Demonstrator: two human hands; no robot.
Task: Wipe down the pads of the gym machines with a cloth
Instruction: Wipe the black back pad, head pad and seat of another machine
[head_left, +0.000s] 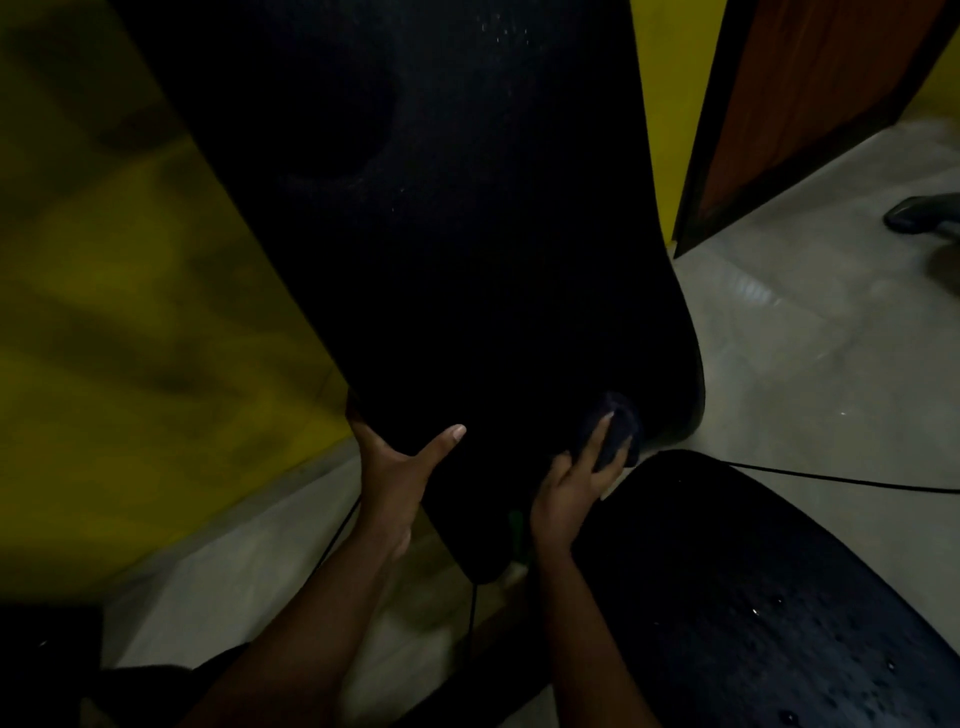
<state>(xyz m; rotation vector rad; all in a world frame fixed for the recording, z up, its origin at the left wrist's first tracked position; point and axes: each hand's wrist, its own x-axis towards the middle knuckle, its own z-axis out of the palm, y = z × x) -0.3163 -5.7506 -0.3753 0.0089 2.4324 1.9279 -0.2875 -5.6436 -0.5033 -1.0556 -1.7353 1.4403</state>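
Right hand (569, 483) grip: cloth (615, 434) pressed on back pad (441, 234) | left hand (397, 467) clasps pad edge

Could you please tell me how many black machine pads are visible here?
2: the tall back pad fills the centre, gripped by the left hand; the seat pad lies at lower right. Others may sit out of frame.

Boxed in left by yellow wall (130, 291), ahead by back pad (441, 234); seat pad (753, 597) below; open floor (810, 338) right.
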